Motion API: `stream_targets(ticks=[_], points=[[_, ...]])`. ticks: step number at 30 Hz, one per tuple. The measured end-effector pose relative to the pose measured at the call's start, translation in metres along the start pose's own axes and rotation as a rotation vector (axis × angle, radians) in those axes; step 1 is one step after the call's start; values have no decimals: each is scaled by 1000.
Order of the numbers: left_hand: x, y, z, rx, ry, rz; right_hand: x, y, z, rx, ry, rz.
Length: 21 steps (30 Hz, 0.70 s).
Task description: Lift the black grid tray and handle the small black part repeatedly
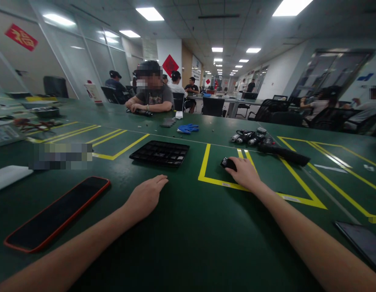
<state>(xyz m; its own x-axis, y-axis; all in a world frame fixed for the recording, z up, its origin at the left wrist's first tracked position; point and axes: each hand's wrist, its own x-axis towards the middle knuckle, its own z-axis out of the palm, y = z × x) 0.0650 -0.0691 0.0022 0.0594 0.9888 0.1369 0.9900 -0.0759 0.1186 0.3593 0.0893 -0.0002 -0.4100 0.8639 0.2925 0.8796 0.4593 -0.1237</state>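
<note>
My right hand (245, 172) is closed on a small black object (227, 163), inside a yellow-taped frame on the green table. My fingers cover part of that object, and its exact kind does not show. My left hand (148, 195) rests on the tabletop with its fingers stretched out and holds nothing. Just beyond the left hand lies a black tray (160, 153) divided into many small compartments. A phone in an orange case (58, 213) is to the left of my left forearm.
Black cylindrical items with cables (251, 137) and a long black piece (285, 154) lie at back right. Blue gloves (188, 129) sit behind the tray. A dark tablet-like device (362, 239) is at the right edge. Across the table sits a person (154, 97).
</note>
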Motion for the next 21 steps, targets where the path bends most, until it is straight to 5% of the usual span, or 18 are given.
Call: stream_targets(ticks=[8, 13, 17, 21], points=[[1, 2, -5, -18, 41, 78, -37, 6, -14, -111, 149, 228], [-12, 19, -7, -39, 169, 226, -52, 8, -18, -152, 43, 304], [-36, 54, -15, -160, -28, 540, -56, -4, -17, -209, 126, 264], [-50, 71, -18, -271, -186, 666, -66, -55, -15, -97, 287, 37]])
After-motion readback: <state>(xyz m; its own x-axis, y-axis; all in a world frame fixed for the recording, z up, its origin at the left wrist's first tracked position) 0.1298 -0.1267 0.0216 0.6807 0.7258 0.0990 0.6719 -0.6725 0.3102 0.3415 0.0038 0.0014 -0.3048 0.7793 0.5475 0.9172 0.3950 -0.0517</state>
